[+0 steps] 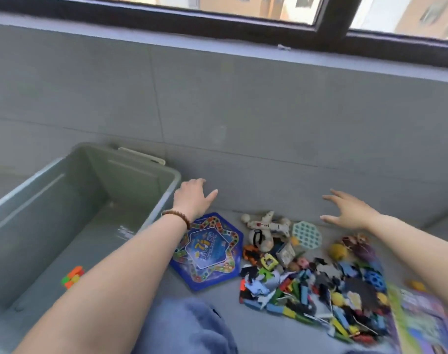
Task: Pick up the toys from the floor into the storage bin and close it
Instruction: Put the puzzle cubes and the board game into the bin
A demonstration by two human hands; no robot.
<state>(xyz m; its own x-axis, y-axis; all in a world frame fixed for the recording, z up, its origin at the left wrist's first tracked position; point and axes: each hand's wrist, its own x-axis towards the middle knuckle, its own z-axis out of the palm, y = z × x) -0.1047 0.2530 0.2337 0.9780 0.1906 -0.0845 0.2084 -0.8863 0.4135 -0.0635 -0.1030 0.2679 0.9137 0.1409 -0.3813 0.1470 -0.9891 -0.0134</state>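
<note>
Blue trouser knee (pixel 187 325) is sitting lowest. I am seeing the left hand (pixel 193 198) hovering beside the open storage bin (pixel 130 175), fingers loose and empty. The right hand (pixel 350 210) is spreading empty fingers wide above the toys (pixel 320 284), which are lying on the floor (pixel 225 310) right of the bin.

One bin (pixel 130 182), one cube (pixel 73 277), one star board (pixel 210 251); blocks (pixel 307 290) perhaps dozens.
</note>
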